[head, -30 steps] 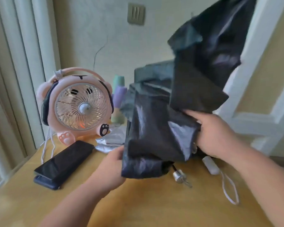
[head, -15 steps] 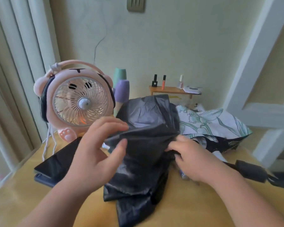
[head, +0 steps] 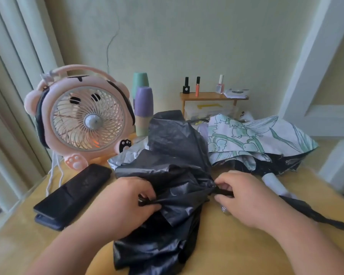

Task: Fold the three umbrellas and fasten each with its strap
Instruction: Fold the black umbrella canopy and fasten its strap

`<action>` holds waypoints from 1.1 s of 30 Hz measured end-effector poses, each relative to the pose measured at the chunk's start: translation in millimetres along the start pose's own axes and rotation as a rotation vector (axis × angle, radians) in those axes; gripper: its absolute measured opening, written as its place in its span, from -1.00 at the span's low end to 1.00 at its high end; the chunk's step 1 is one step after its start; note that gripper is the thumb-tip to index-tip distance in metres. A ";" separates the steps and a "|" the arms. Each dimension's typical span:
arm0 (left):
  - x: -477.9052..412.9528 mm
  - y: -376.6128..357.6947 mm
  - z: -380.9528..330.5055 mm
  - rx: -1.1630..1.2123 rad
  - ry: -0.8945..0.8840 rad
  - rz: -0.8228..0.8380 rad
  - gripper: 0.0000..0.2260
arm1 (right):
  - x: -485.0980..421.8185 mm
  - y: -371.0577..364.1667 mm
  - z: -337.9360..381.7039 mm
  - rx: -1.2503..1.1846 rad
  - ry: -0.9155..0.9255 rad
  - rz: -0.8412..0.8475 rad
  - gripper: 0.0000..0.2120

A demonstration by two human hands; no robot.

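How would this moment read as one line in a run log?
step: folding black umbrella | left hand: pinches its fabric | right hand: pinches its fabric | floral umbrella: loose behind

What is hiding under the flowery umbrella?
Below the flowery umbrella, some dark fabric and a white handle poke out onto the table. Anything further beneath is covered by the cloth.

Readable text: none.
Fan (head: 87,120), table's back left: a drawn face and paw prints, no letters.
Bottles (head: 197,86), on the shelf (head: 207,96) at the table's back edge: labels too small to read.
Papers (head: 235,93), shelf's right end: print too blurred to read.
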State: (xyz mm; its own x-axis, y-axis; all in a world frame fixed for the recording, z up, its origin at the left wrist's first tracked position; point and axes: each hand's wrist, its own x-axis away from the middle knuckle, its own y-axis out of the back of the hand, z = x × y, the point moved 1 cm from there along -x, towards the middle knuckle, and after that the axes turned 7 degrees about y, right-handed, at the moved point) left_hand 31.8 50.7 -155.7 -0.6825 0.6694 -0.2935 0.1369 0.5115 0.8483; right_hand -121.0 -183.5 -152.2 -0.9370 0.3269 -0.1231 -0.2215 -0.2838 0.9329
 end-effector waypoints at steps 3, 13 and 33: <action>2.7 8.1 -2.3 0.057 -0.011 -0.037 -0.82 | 8.4 14.4 -7.0 -0.007 -0.119 0.111 -0.53; 18.3 48.3 19.1 0.647 -0.219 -0.454 -0.78 | 28.2 55.8 -55.8 0.041 -0.318 0.231 -0.58; 7.6 19.5 2.1 0.015 -0.192 0.105 -0.13 | 35.7 61.9 -39.7 -0.033 -0.165 0.069 -0.68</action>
State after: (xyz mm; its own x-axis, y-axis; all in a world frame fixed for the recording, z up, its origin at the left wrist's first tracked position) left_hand 30.9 66.9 -142.3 -0.5150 0.8090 -0.2834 0.2120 0.4406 0.8723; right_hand -178.8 -225.2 -112.3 -0.8938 0.4485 0.0009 -0.1692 -0.3392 0.9254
